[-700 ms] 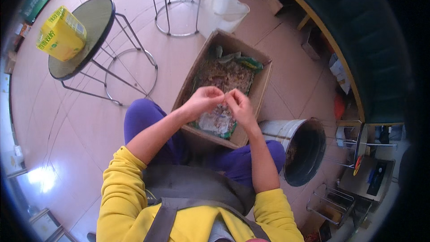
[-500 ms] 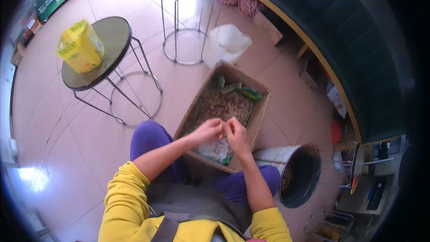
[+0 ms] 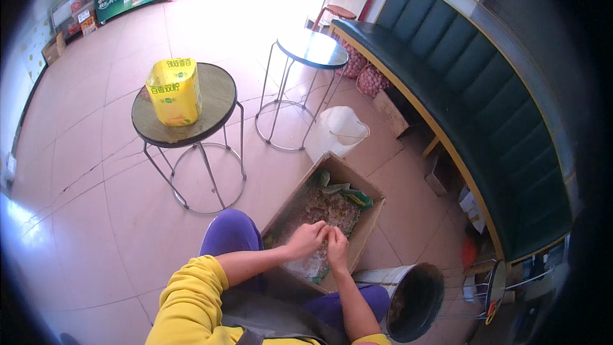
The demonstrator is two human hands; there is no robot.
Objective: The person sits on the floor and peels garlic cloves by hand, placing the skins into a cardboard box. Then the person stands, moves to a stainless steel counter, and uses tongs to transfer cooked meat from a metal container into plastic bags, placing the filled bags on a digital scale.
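Over a cardboard box, my left hand and my right hand meet with fingertips pinched together. Anything between the fingers is too small to make out. Brown crumbly bits lie spread in the box, beneath and beyond my hands. A crumpled green packet rests at the box's far right end, and something whitish shows near its close end. My knees flank the box. To the right of it leans a white bucket, its dark inside turned toward the right.
A round stool to the left bears a yellow bag-like container. Farther back stand a second stool and a translucent white plastic container. A green padded bench curves along the right, with net sacks by its far end.
The view has tilted up, so the box, stools and hands sit lower and more of the far room shows. My hands stay pinched together over the box.
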